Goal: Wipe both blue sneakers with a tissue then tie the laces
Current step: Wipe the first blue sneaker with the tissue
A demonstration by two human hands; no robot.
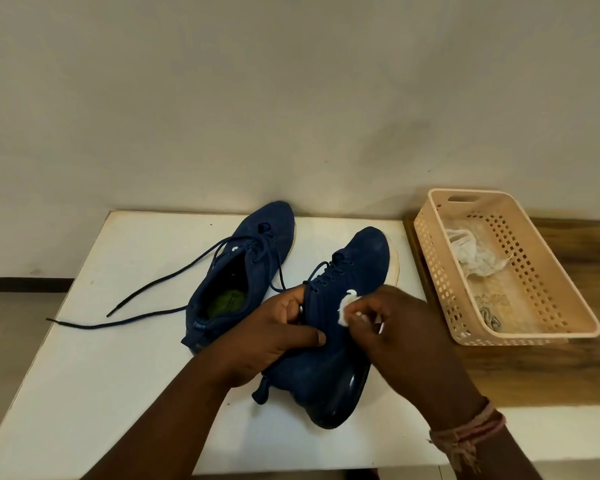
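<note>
1. Right now the white table (101,358) lies bare at 7 o'clock.
2. Right sneaker (329,348) is gripped by the left hand (271,337), toe pointing to 1 o'clock.
3. Left sneaker (243,268) lies parallel, laces trailing toward 8 o'clock.
4. Right hand (406,327) pinches a tissue (349,308) against the upper.

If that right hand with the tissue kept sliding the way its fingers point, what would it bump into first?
Probably the left hand. The right hand presses a tissue on the near sneaker, fingers aimed left across it, where the left hand grips the shoe. Depth is hard to judge.
</note>
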